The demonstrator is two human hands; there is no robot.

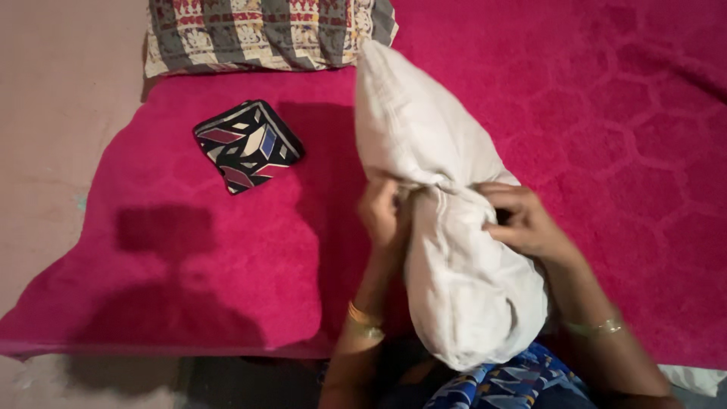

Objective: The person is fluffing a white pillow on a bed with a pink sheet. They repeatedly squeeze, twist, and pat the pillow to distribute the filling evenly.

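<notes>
A plain off-white pillow (424, 144) stands on end over a magenta plush blanket (189, 242), pinched narrow at its middle. My left hand (381, 213) grips it there from the left side. My right hand (519, 218) holds the same pinched part from the right. The pillow's lower end bulges toward me and rests against blue patterned cloth (503, 382) at my lap. Both wrists carry thin gold bangles.
A small folded cloth (248, 144) with a black, white and red geometric print lies on the blanket to the left. A striped patterned pillow (265, 30) sits at the far edge. Bare pinkish floor (53, 113) runs along the left.
</notes>
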